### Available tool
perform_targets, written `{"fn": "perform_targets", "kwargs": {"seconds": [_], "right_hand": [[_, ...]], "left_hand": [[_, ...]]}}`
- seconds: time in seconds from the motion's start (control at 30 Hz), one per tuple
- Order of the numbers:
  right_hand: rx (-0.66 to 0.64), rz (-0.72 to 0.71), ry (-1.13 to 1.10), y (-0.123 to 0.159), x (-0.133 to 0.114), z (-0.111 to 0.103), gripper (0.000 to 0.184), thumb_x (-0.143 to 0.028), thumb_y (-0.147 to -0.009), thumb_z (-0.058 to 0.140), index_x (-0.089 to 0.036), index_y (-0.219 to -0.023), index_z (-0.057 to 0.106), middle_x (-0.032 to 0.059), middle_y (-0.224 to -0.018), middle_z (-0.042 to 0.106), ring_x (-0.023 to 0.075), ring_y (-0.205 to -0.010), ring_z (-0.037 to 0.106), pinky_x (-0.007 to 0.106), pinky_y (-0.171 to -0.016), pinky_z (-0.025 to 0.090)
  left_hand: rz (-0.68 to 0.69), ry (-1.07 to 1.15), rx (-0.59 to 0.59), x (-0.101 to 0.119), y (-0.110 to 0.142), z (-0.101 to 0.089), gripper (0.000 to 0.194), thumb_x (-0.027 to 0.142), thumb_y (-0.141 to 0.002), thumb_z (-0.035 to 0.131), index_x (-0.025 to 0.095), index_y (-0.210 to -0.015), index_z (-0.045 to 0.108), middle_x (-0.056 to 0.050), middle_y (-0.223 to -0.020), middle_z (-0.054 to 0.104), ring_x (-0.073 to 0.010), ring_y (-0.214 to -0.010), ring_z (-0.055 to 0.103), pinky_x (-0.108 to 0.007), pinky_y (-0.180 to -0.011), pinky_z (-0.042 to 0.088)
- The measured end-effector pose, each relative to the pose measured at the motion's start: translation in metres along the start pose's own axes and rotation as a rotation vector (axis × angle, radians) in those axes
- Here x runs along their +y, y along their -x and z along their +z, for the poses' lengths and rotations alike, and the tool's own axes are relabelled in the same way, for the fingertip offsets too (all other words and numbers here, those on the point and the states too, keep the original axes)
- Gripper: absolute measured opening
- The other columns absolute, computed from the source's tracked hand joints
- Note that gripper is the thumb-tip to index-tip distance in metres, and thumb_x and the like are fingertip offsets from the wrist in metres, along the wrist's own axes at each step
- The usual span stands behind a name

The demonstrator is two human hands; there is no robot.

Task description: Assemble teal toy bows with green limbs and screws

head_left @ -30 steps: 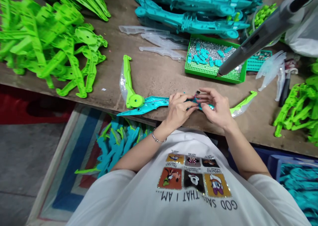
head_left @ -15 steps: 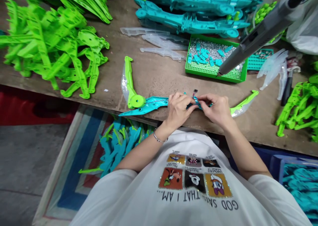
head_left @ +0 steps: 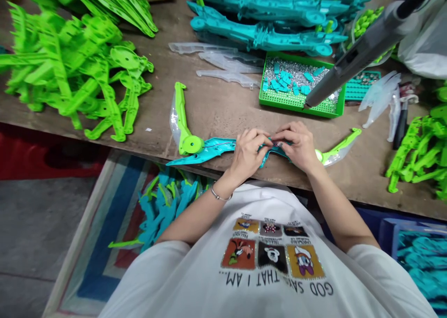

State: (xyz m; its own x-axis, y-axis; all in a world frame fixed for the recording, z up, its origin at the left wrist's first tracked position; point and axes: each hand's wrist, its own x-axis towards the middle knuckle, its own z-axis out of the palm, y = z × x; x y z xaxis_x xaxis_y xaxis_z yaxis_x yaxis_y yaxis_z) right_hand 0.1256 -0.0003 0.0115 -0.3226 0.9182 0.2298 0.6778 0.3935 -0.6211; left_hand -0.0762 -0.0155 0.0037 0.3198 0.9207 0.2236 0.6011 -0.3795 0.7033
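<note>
Gripping teal frame: left hand, right hand | green tray: silvery bits, teal pieces

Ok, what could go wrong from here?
The thin wire along the teal part might get tugged or pinched, with the left hand and right hand crowded around the part's middle. The part also lies by the table's front edge, so a bump could tip it off.
</note>
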Motion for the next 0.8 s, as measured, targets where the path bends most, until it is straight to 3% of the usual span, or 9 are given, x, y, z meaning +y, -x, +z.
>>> {"fn": "perform_targets", "kwargs": {"seconds": [0.1, 0.17, 0.33, 0.47, 0.57, 0.8], "right_hand": [[-0.013, -0.008, 0.002, -0.002, 0.001, -0.001, 0.009, -0.030, -0.095, 0.071, -0.029, -0.095, 0.080, 0.0037, -0.096, 0.072, 0.0239, -0.095, 0.060, 0.042, -0.087, 0.043], [0.006, 0.001, -0.005, -0.003, 0.002, 0.000, 0.011, -0.036, -0.093, 0.073, -0.027, -0.094, 0.079, 0.0049, -0.094, 0.071, 0.0242, -0.093, 0.060, 0.042, -0.086, 0.044], [-0.029, 0.137, -0.178, -0.004, 0.000, -0.012, 0.015, -0.034, -0.090, 0.075, -0.021, -0.098, 0.075, 0.0054, -0.093, 0.074, 0.0208, -0.085, 0.066, 0.035, -0.077, 0.050], [-0.077, 0.243, -0.252, -0.003, -0.014, -0.038, 0.024, -0.035, -0.101, 0.058, -0.022, -0.107, 0.077, 0.0042, -0.097, 0.079, 0.0190, -0.084, 0.072, 0.032, -0.076, 0.053], [-0.158, 0.187, -0.138, -0.002, -0.029, -0.051, 0.026, -0.038, -0.101, 0.061, -0.022, -0.107, 0.080, 0.0054, -0.100, 0.081, 0.0203, -0.087, 0.074, 0.033, -0.079, 0.053], [-0.268, 0.073, 0.186, 0.005, -0.030, -0.040, 0.022, -0.021, -0.096, 0.062, -0.022, -0.109, 0.080, 0.0088, -0.099, 0.078, 0.0239, -0.089, 0.069, 0.036, -0.080, 0.050]], "left_hand": [[-0.032, -0.002, -0.016, -0.002, -0.002, 0.003, 0.004, 0.024, -0.097, 0.067, 0.022, -0.099, 0.065, -0.004, -0.111, 0.074, -0.0220, -0.106, 0.065, -0.038, -0.095, 0.042], [-0.048, -0.013, -0.035, -0.002, -0.002, 0.004, 0.016, 0.026, -0.098, 0.067, 0.021, -0.112, 0.062, -0.004, -0.111, 0.075, -0.0226, -0.108, 0.066, -0.039, -0.098, 0.041], [-0.019, -0.034, -0.048, 0.001, -0.003, 0.002, 0.027, 0.024, -0.098, 0.066, 0.021, -0.124, 0.060, -0.003, -0.108, 0.078, -0.0232, -0.109, 0.065, -0.041, -0.103, 0.038], [0.008, -0.052, -0.031, 0.002, -0.003, 0.002, 0.015, 0.023, -0.097, 0.067, 0.022, -0.112, 0.067, -0.001, -0.101, 0.079, -0.0226, -0.103, 0.066, -0.043, -0.106, 0.037], [0.062, -0.078, 0.009, 0.000, -0.002, 0.004, 0.002, 0.023, -0.096, 0.068, 0.023, -0.098, 0.070, 0.000, -0.095, 0.077, -0.0224, -0.100, 0.066, -0.044, -0.106, 0.037], [0.125, -0.176, 0.111, -0.002, 0.002, 0.013, 0.012, 0.024, -0.097, 0.065, 0.022, -0.086, 0.068, -0.001, -0.085, 0.075, -0.0220, -0.093, 0.066, -0.044, -0.102, 0.041]]}}
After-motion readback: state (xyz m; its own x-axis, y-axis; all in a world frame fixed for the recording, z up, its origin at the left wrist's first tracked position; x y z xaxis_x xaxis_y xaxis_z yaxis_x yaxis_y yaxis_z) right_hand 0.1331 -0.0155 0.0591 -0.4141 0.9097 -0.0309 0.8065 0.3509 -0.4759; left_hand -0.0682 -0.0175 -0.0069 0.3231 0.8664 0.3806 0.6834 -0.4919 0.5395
